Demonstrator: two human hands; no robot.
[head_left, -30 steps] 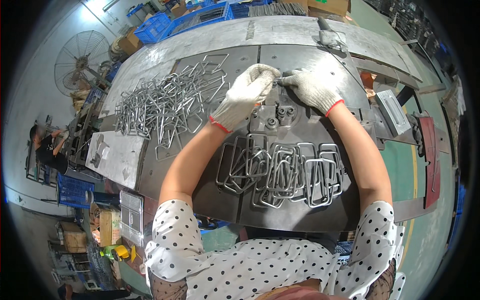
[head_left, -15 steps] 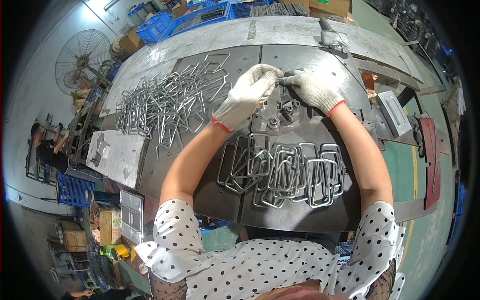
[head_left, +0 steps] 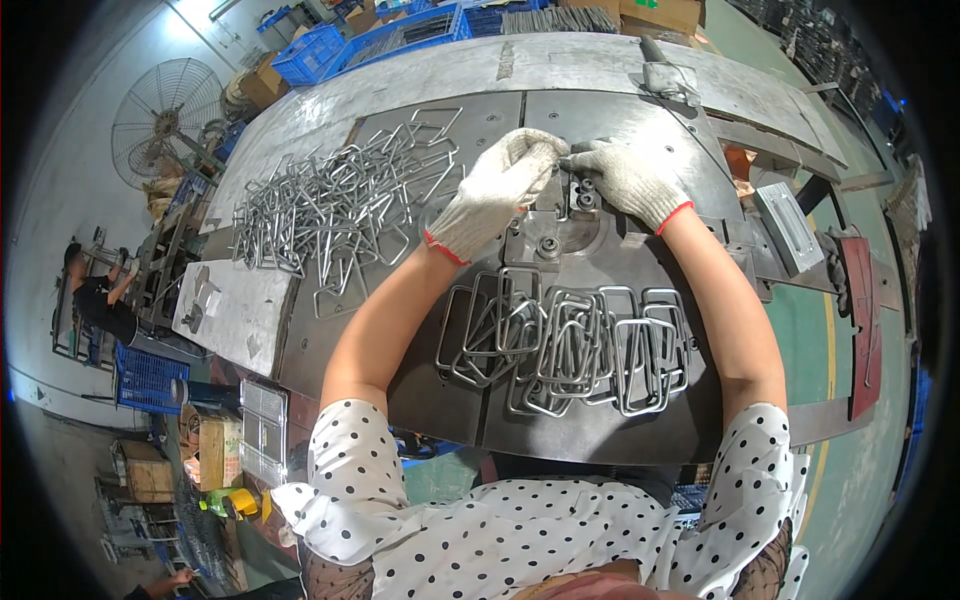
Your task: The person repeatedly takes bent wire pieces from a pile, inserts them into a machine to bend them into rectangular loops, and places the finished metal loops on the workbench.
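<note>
My left hand (head_left: 505, 182), in a white knit glove with a red cuff, is closed at the far side of a metal bending jig (head_left: 560, 240). Across from it, my right hand (head_left: 632, 182), gloved alike, has its fingers bent and pressed together. Both sets of fingertips nearly meet above the jig; what they hold is hidden. Between the hands sits a small bolted block (head_left: 584, 197) of the jig. Nearer to me lies a group of bent metal wire frames (head_left: 575, 350), roughly rectangular and overlapping on the steel table (head_left: 430, 410).
A tangled heap of similar wire pieces (head_left: 335, 205) covers the table's left part. Blue crates (head_left: 400, 45) stand beyond the far edge. A grey metal box (head_left: 788, 228) sits at the right. Another person (head_left: 105, 300) is far left, near a large fan (head_left: 165, 120).
The jig's bolted block has swung away from me, up between my hands, baring the curved plate in front. My hands have hardly moved. The far-left person has shifted slightly.
</note>
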